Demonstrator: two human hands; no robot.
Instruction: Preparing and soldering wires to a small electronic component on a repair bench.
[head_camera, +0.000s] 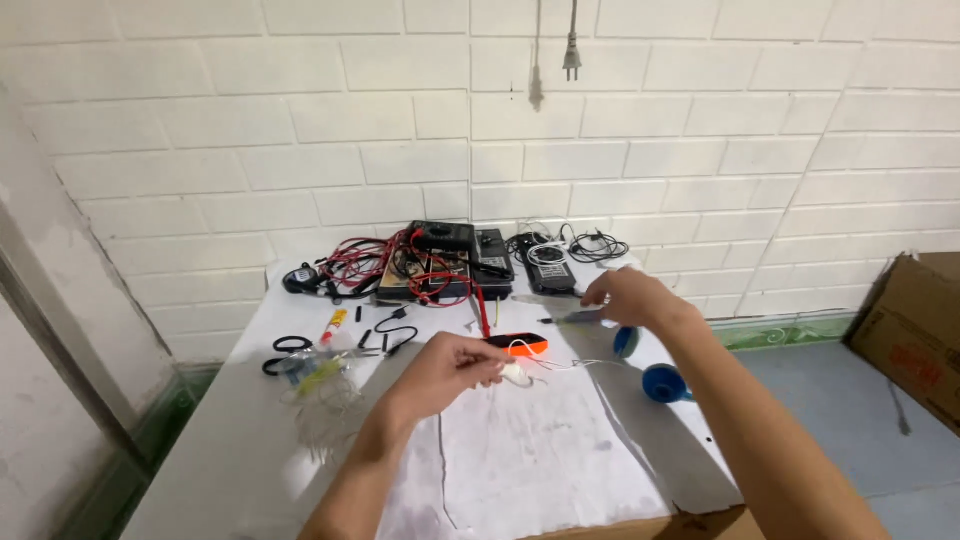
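Two bare hands reach over a white bench (250, 440) set against a white brick wall (250, 150). Just below the middle of the frame, the left hand (445, 368) has its fingers (488, 368) curled together, pinching a small white part (517, 374). The part lies right at the fingertips, on their right side, touching them. Thin white wires (570, 364) trail from it toward the right, across a sheet of white paper (540, 450) that covers the lower middle of the bench. Just above the part, near the fingertips but not held, lies a small orange and black device (518, 343).

Right of centre, the right hand (625, 298) hovers a little higher, its fingers drawn loosely together around a slim dark tool (565, 319) that points left. I cannot tell how firmly it is gripped, as the hand is blurred.

Two blue round objects (662, 383) sit near the right wrist. At the upper middle of the bench is a heap of black meters with red and black leads (430, 262). At the left lie black-handled scissors (285, 352), a small yellow and red tube (333, 325) and a clear plastic bag (325, 405). A cardboard box (915, 335) stands on the floor at the right edge.
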